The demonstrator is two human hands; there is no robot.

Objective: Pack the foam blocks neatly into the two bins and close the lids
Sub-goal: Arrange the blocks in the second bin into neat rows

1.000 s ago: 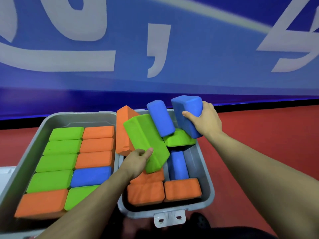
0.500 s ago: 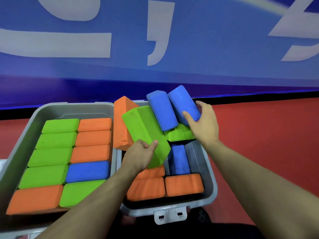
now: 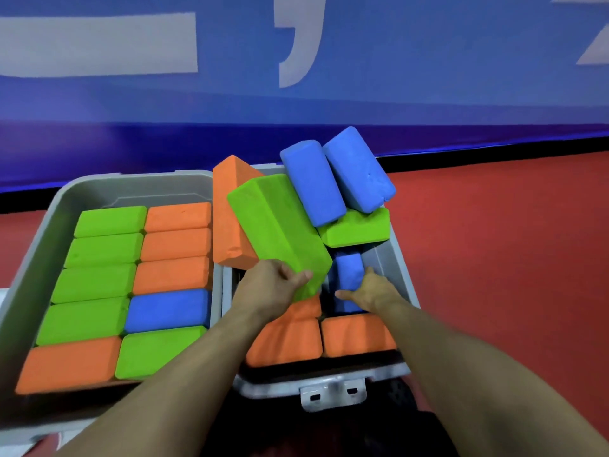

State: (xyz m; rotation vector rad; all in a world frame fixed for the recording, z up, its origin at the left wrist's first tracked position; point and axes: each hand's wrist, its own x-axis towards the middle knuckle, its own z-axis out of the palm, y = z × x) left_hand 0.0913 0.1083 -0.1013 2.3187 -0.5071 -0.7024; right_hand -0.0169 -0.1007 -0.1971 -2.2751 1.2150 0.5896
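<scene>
Two grey bins stand side by side. The left bin point(image 3: 39, 252) holds a flat, tidy layer of green, orange and blue foam blocks. The right bin point(image 3: 400, 258) is a jumble. My left hand point(image 3: 273, 285) grips the near end of a tilted green block point(image 3: 276, 225). My right hand point(image 3: 372, 291) reaches down inside and holds a small upright blue block point(image 3: 349, 272). Two blue blocks point(image 3: 313, 183) point(image 3: 357, 169) lean at the back over a green block point(image 3: 356, 227). An orange block point(image 3: 229, 212) stands on end between the bins. Two orange blocks point(image 3: 356, 334) lie flat at the front.
A metal latch point(image 3: 333, 392) sticks out from the right bin's near rim. Red floor point(image 3: 510, 258) spreads to the right. A blue wall panel point(image 3: 395, 77) with white marks rises right behind the bins. No lids are in sight.
My right hand let go of the far blue block, which now leans at the back, and dropped into the bin onto the small blue block. My left hand stayed on the green block.
</scene>
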